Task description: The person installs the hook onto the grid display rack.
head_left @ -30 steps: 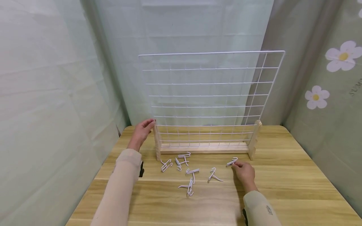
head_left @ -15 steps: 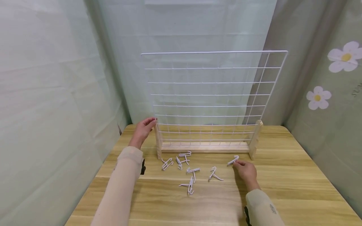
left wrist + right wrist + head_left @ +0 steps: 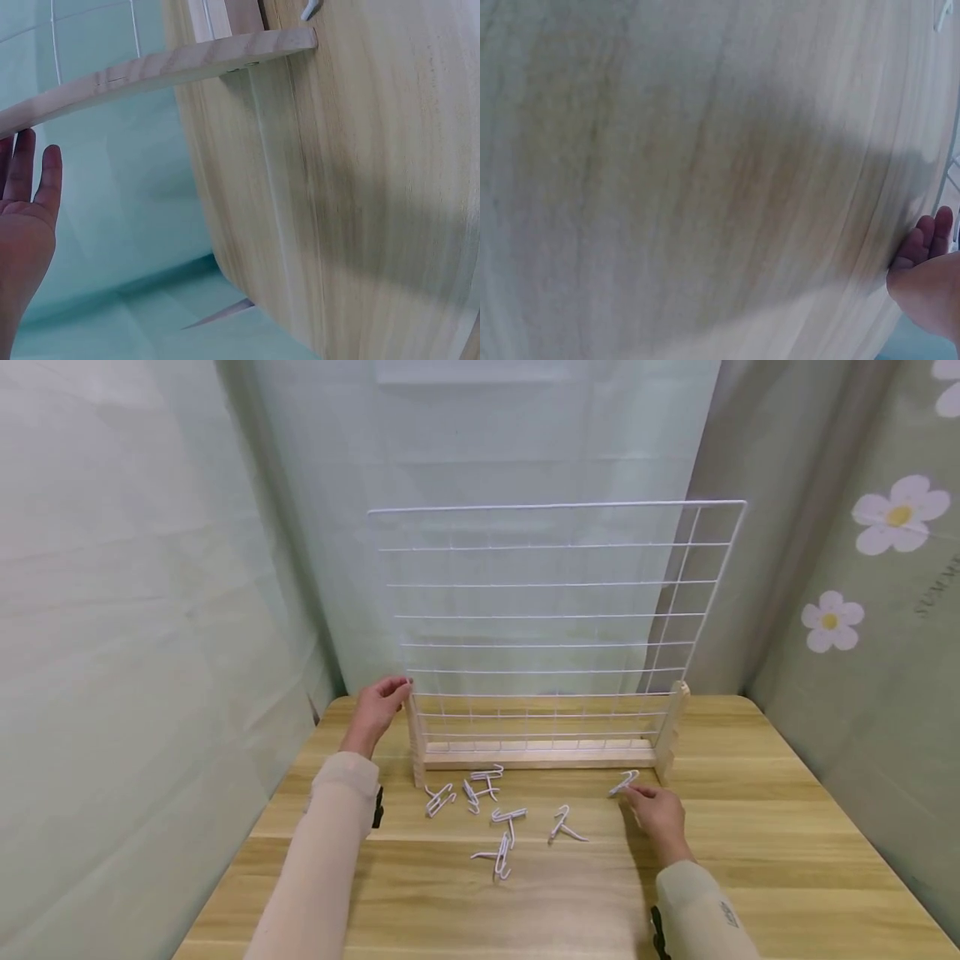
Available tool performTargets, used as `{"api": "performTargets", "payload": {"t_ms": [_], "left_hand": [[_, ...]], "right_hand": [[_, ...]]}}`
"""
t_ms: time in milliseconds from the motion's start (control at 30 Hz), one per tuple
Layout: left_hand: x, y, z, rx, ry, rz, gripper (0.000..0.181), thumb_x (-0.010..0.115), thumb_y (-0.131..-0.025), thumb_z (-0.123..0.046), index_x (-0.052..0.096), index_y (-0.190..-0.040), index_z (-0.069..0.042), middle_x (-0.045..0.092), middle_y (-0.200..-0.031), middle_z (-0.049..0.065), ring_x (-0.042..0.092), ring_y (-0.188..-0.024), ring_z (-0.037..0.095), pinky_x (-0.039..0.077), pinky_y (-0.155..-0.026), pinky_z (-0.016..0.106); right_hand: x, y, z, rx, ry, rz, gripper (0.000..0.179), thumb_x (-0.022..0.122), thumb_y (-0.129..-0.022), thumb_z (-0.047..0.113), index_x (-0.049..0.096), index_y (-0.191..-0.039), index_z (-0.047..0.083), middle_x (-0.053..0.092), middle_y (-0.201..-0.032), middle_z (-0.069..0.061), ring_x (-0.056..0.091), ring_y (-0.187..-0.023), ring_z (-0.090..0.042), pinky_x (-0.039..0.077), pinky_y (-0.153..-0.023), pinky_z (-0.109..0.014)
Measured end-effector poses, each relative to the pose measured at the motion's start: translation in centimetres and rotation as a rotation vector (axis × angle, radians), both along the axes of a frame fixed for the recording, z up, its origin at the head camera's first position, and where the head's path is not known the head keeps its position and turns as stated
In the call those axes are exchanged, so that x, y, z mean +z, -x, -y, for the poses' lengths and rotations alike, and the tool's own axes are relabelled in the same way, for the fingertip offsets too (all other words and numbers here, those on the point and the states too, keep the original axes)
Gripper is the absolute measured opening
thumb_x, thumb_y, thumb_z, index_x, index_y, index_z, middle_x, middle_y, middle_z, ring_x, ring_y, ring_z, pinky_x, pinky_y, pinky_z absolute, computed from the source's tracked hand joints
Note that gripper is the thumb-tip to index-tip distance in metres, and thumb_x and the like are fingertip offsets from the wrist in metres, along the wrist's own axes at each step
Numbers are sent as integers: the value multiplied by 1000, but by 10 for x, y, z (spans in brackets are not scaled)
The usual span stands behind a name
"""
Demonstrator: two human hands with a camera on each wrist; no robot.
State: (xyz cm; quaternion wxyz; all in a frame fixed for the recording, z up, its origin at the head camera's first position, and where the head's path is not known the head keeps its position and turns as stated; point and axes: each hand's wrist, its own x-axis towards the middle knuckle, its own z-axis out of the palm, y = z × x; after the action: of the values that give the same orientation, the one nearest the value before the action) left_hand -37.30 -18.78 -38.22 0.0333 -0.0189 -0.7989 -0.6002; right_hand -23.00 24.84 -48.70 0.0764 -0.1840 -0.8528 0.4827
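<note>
A white wire grid rack [image 3: 555,646] stands on the table, held between two wooden uprights. At its left upright [image 3: 172,64], my left hand [image 3: 378,708] pinches the upper end with thumb and fingertips; in the left wrist view, fingers [image 3: 22,161] reach its outer face. My right hand [image 3: 658,818] pinches a white wire hook [image 3: 624,782] close to the right upright [image 3: 670,735]. The held hook's lower part is hidden by the fingers. Several similar hooks [image 3: 509,817] lie scattered before the rack. In the right wrist view, the right hand [image 3: 930,277] shows only partly.
The wood-grain table [image 3: 585,910] carries everything. A pale curtain [image 3: 172,610] hangs at the left and behind, and a flowered curtain [image 3: 847,710] on the right. A wooden bar [image 3: 540,756] joins the uprights low down.
My right hand has moved slightly right with the hook, which has tilted in the fingers. My left hand stays at the left upright. The head view has shifted a little.
</note>
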Motion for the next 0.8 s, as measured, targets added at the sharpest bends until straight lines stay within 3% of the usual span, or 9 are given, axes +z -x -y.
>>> {"api": "performTargets", "payload": {"t_ms": [267,533,800], "left_hand": [[-4,1,-1,-5,-70,7,44,58,-102,-28,57,-136,1,55,-139,16,50,-122,27,40,-107,48],[-3,0,3,-13,-67,6,46,58,-102,-30,56,-135,1,54,-140,16,49,-121,27,39,-108,48],[-5,0,0,-9,-69,-7,45,57,-102,-29,57,-134,2,55,-139,17,50,-119,24,41,-106,45]], "right_hand": [[4,-2,-3,-22,12,-21,32,64,-95,19,69,-111,-9,71,-101,-21,60,-90,-30,45,-71,-31],[9,8,-4,-58,23,-39,32,64,-96,21,70,-112,-6,70,-108,-21,58,-98,-32,44,-78,-35],[19,10,-5,-68,10,-53,33,63,-96,21,69,-115,-6,67,-116,-24,58,-107,-38,44,-91,-48]]}}
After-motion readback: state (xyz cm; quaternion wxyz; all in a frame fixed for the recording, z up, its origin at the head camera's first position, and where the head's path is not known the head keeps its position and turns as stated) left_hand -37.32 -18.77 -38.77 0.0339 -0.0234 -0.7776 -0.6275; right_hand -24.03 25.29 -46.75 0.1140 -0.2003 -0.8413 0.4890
